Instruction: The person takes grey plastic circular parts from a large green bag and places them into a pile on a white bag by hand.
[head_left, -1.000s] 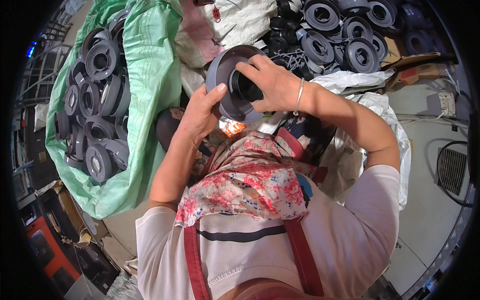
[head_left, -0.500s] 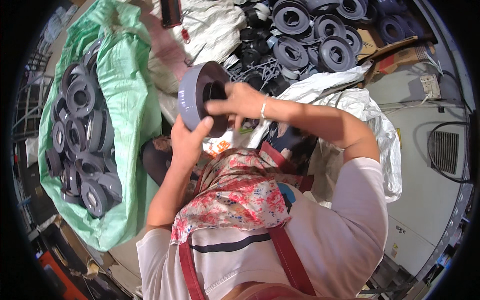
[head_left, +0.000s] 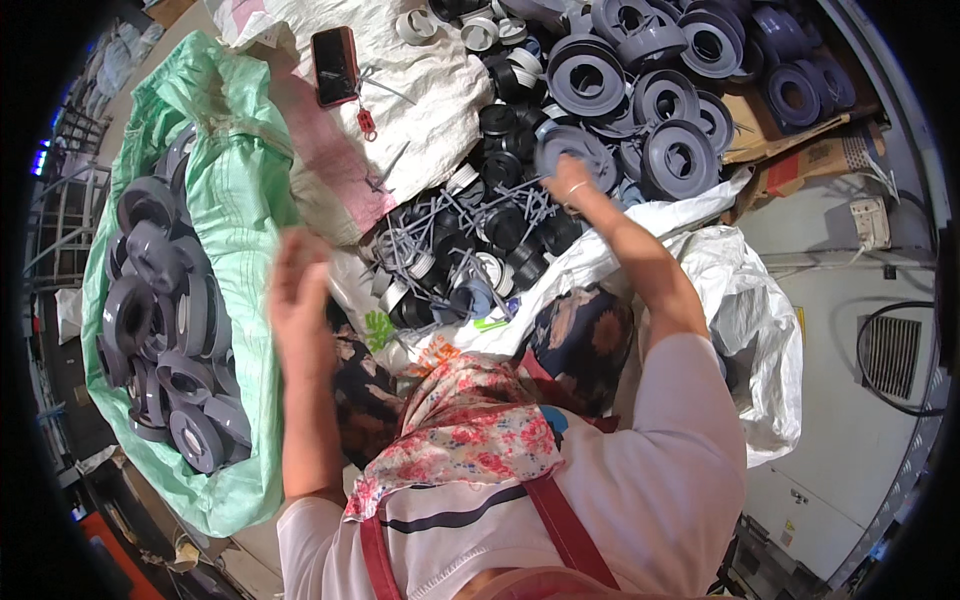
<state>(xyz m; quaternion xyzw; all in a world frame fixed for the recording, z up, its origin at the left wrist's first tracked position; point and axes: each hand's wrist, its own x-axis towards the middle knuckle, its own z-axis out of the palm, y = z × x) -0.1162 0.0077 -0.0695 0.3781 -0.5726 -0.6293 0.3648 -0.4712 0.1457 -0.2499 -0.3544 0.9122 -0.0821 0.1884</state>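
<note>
My right hand [head_left: 568, 184] reaches out to the heap ahead, its fingers closed on the near edge of a round grey plastic fitting [head_left: 590, 150]. Both are slightly blurred. My left hand [head_left: 300, 285] is raised beside the green woven sack [head_left: 235, 180], smeared by motion, its fingers seemingly stretched out and nothing visible in them. Inside the sack lie several grey plastic rings [head_left: 155, 255]. More grey flanged fittings [head_left: 678, 158] are piled at the far right. Black caps [head_left: 505, 228] and thin grey plastic sprues [head_left: 410, 240] lie nearer my lap.
A phone [head_left: 334, 66] with a red tag lies on white woven sacking [head_left: 430, 110] at the back. Torn cardboard [head_left: 810, 165] borders the heap on the right. A white sack [head_left: 765, 340] stands by my right arm, next to a pale cabinet [head_left: 840, 400].
The grey ring has left my left hand, which has moved left toward the green sack. My right hand has gone forward from that ring to a fitting in the heap.
</note>
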